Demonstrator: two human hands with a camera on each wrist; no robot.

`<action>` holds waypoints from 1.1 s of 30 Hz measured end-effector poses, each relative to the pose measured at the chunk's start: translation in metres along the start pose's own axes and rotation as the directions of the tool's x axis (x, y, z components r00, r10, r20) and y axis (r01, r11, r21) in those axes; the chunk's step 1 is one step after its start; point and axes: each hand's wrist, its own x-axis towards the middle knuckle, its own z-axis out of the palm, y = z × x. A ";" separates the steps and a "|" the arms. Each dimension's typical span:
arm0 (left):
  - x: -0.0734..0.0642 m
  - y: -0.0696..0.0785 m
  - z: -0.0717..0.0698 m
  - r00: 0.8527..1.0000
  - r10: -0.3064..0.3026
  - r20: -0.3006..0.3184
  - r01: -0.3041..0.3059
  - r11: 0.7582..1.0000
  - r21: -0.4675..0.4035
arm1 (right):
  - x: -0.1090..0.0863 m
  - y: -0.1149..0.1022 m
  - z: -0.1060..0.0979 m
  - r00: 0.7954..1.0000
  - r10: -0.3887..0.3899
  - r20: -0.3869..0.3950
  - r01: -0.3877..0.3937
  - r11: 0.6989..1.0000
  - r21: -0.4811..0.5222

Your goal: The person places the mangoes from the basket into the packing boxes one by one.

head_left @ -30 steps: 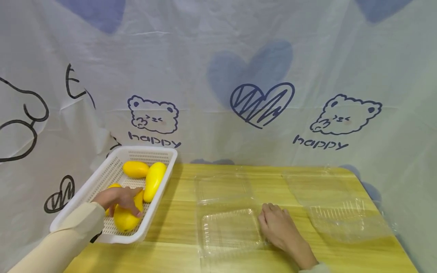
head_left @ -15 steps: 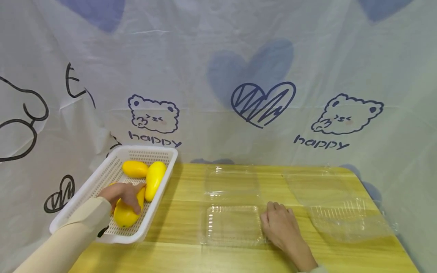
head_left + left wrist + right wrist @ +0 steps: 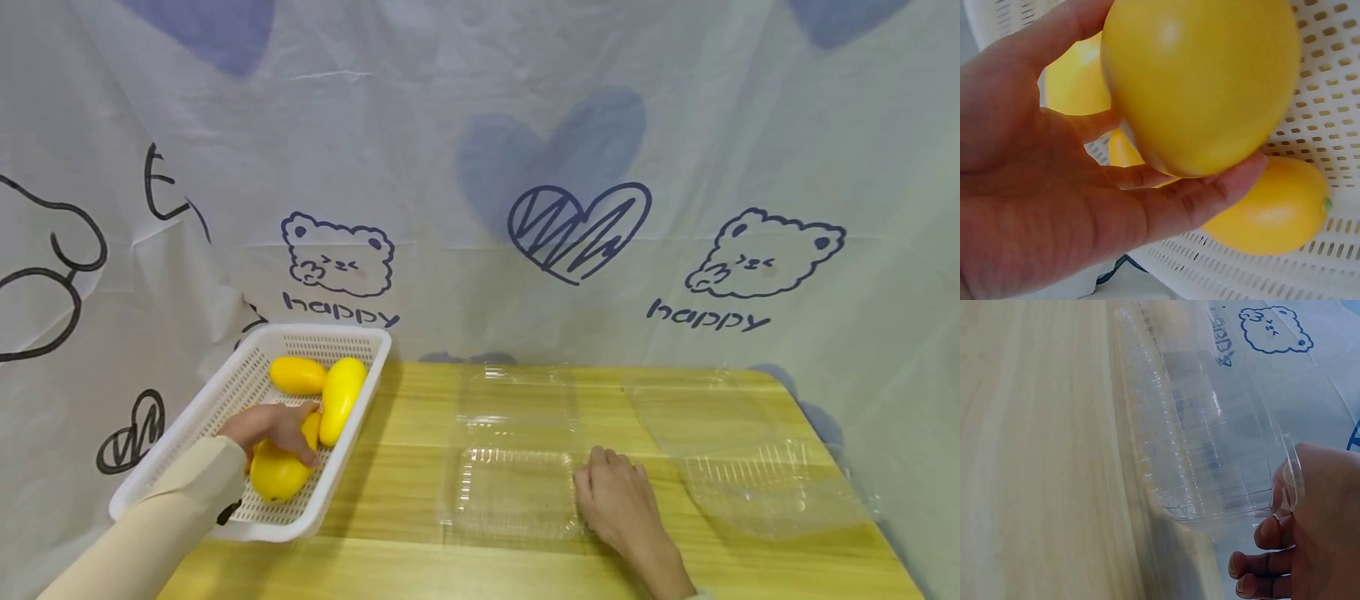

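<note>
In the head view my left hand [image 3: 268, 427] reaches into a white perforated basket [image 3: 351, 467] and grips a yellow mango [image 3: 279, 475]. The left wrist view shows thumb and fingers curled around that mango [image 3: 1204, 81]; another mango [image 3: 1272, 206] lies beneath it. Two more mangoes, an orange-yellow one [image 3: 297, 375] and a longer yellow one [image 3: 342, 402], lie at the basket's far end. My right hand [image 3: 618, 507] pinches the right edge of an opened clear plastic clamshell box [image 3: 517, 492]. Thumb and forefinger hold its rim [image 3: 1290, 469] in the right wrist view.
A second opened clear clamshell box [image 3: 772, 492] lies on the right of the wooden table [image 3: 390, 517]. A printed white curtain [image 3: 435, 192] hangs behind and along both sides.
The clamshell box has shifted right and away from me and now lies straighter, with my right hand still on its edge. My left hand has moved slightly right over the mango.
</note>
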 end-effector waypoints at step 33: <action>-0.064 -0.011 -0.005 0.698 0.425 -0.577 -0.517 0.856 0.005 | 0.000 0.003 -0.003 0.999 0.022 0.031 -0.024 0.996 0.081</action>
